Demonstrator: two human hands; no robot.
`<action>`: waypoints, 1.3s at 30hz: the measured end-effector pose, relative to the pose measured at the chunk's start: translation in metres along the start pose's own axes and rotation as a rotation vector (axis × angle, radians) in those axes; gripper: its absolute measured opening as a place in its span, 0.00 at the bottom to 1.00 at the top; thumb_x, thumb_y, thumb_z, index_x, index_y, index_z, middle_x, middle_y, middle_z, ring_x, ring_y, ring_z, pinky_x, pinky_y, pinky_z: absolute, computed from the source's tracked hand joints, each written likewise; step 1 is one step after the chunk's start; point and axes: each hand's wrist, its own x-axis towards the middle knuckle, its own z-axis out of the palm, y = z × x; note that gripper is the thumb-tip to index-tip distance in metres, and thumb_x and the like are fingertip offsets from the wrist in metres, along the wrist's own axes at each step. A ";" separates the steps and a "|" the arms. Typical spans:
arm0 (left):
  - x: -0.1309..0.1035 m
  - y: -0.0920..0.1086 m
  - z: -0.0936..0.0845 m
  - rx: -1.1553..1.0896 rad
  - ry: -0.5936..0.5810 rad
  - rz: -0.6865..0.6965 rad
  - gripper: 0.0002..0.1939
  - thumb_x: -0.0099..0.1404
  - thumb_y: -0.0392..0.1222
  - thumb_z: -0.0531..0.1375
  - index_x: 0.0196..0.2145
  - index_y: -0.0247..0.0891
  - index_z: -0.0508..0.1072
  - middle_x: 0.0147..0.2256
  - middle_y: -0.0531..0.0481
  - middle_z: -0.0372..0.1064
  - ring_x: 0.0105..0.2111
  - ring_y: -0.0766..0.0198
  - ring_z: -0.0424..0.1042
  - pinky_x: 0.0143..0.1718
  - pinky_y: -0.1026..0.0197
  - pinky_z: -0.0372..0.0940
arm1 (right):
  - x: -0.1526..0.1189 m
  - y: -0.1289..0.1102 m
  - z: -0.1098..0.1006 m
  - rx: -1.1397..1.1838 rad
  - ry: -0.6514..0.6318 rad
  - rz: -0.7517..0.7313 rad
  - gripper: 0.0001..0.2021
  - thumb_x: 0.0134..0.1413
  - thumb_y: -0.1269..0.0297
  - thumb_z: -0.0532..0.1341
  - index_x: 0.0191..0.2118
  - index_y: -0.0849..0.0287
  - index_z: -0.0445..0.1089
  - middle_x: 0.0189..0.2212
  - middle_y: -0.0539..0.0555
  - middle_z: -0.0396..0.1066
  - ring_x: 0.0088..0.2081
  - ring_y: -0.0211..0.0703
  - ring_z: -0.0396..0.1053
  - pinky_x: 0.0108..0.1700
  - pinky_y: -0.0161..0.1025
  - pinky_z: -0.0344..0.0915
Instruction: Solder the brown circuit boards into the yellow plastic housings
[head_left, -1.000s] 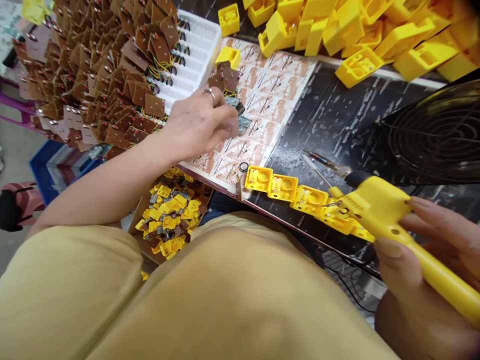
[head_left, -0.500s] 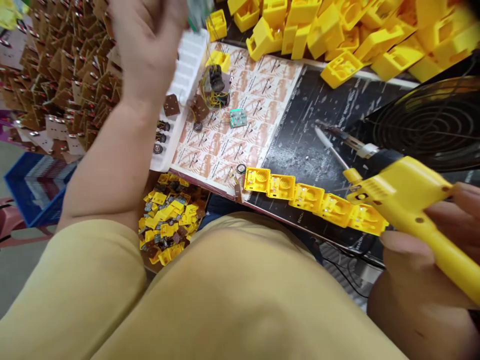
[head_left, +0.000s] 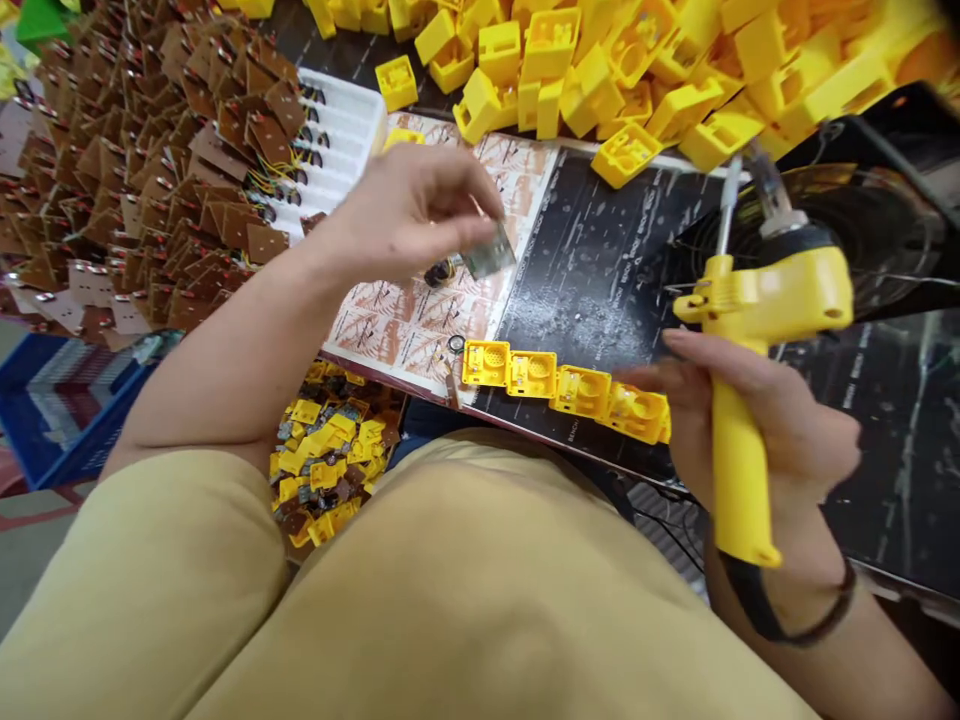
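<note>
My left hand (head_left: pixel 427 215) pinches a small greenish circuit board (head_left: pixel 491 252) above the patterned paper (head_left: pixel 375 325), with a dark round part and wires just below it. My right hand (head_left: pixel 757 420) is wrapped round the yellow handle of a soldering gun (head_left: pixel 772 300), its metal tip pointing up and away toward the yellow housings. Beside my right hand, a row of open yellow cases (head_left: pixel 532 373) lies along the table's near edge; the hand partly hides the right end of the row. A black ring (head_left: pixel 456 344) lies left of the row.
Yellow housings (head_left: pixel 551 45) are heaped at the back. Brown boards (head_left: pixel 150 150) pile up at left beside a white tray (head_left: pixel 349 110). A black fan (head_left: pixel 892 220) stands at right. Below are a blue crate (head_left: pixel 45 440) and a box of yellow parts (head_left: pixel 330 450).
My left hand has come down and right with the board, over the paper. My right hand has moved left, and the soldering gun has turned more upright. The whole view has shifted slightly.
</note>
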 end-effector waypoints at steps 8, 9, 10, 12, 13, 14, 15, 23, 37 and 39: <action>0.005 0.005 0.040 0.231 -0.288 0.042 0.12 0.63 0.44 0.60 0.43 0.46 0.80 0.37 0.55 0.81 0.42 0.60 0.79 0.46 0.60 0.69 | 0.035 -0.012 0.049 0.033 -0.198 -0.061 0.14 0.60 0.66 0.66 0.49 0.53 0.66 0.41 0.50 0.78 0.35 0.38 0.78 0.35 0.33 0.76; 0.001 0.001 0.038 0.228 -0.234 0.029 0.14 0.65 0.44 0.58 0.45 0.45 0.80 0.39 0.55 0.81 0.43 0.61 0.79 0.47 0.60 0.69 | 0.036 -0.012 0.054 0.036 -0.198 -0.055 0.12 0.61 0.66 0.65 0.49 0.52 0.65 0.38 0.48 0.78 0.33 0.38 0.78 0.33 0.33 0.75; -0.002 -0.005 0.035 0.239 -0.184 0.016 0.16 0.66 0.43 0.57 0.49 0.45 0.78 0.42 0.54 0.80 0.45 0.61 0.78 0.48 0.59 0.69 | 0.036 -0.011 0.058 0.039 -0.193 -0.051 0.11 0.62 0.66 0.63 0.49 0.52 0.65 0.35 0.47 0.78 0.31 0.37 0.77 0.32 0.33 0.74; -0.009 -0.018 0.025 0.322 -0.163 0.006 0.20 0.67 0.42 0.56 0.55 0.43 0.75 0.51 0.50 0.78 0.51 0.58 0.76 0.53 0.56 0.67 | 0.036 -0.008 0.062 0.033 -0.184 -0.044 0.10 0.63 0.65 0.62 0.48 0.52 0.66 0.33 0.46 0.77 0.30 0.38 0.77 0.31 0.34 0.74; -0.011 -0.025 0.019 0.390 -0.199 0.016 0.21 0.67 0.43 0.57 0.57 0.42 0.74 0.55 0.48 0.76 0.54 0.56 0.74 0.56 0.54 0.65 | 0.035 -0.006 0.063 0.026 -0.175 -0.042 0.09 0.62 0.65 0.62 0.47 0.52 0.66 0.33 0.47 0.77 0.30 0.38 0.76 0.31 0.34 0.73; -0.013 -0.033 0.015 0.467 -0.241 0.029 0.23 0.66 0.43 0.58 0.57 0.42 0.73 0.57 0.47 0.74 0.56 0.53 0.72 0.59 0.51 0.63 | 0.035 -0.005 0.063 0.019 -0.161 -0.041 0.09 0.62 0.65 0.63 0.47 0.52 0.66 0.33 0.47 0.76 0.31 0.38 0.76 0.31 0.34 0.73; -0.014 -0.040 0.012 0.552 -0.269 0.037 0.22 0.65 0.44 0.59 0.56 0.42 0.74 0.56 0.46 0.74 0.57 0.51 0.70 0.60 0.49 0.60 | 0.036 -0.004 0.062 0.013 -0.142 -0.041 0.09 0.61 0.65 0.63 0.46 0.52 0.66 0.33 0.47 0.76 0.31 0.38 0.76 0.31 0.34 0.72; -0.013 -0.052 0.010 0.945 -0.076 -0.010 0.18 0.73 0.38 0.48 0.47 0.41 0.77 0.44 0.48 0.75 0.54 0.56 0.64 0.63 0.42 0.51 | 0.034 -0.001 0.042 0.008 0.080 0.002 0.13 0.55 0.68 0.68 0.45 0.51 0.69 0.34 0.46 0.75 0.32 0.38 0.77 0.35 0.34 0.76; -0.010 0.006 0.097 -0.688 -0.018 -0.188 0.17 0.68 0.52 0.60 0.39 0.35 0.81 0.36 0.49 0.78 0.32 0.71 0.71 0.30 0.68 0.60 | 0.023 -0.004 0.024 -0.057 0.255 -0.212 0.18 0.51 0.75 0.70 0.48 0.54 0.71 0.38 0.47 0.76 0.31 0.37 0.76 0.36 0.32 0.77; -0.010 0.012 0.104 -0.921 -0.020 -0.247 0.15 0.67 0.52 0.63 0.40 0.37 0.81 0.39 0.50 0.79 0.36 0.70 0.73 0.33 0.68 0.62 | 0.019 -0.004 0.027 -0.051 0.266 -0.201 0.19 0.52 0.75 0.70 0.49 0.52 0.71 0.38 0.47 0.76 0.33 0.37 0.77 0.37 0.32 0.77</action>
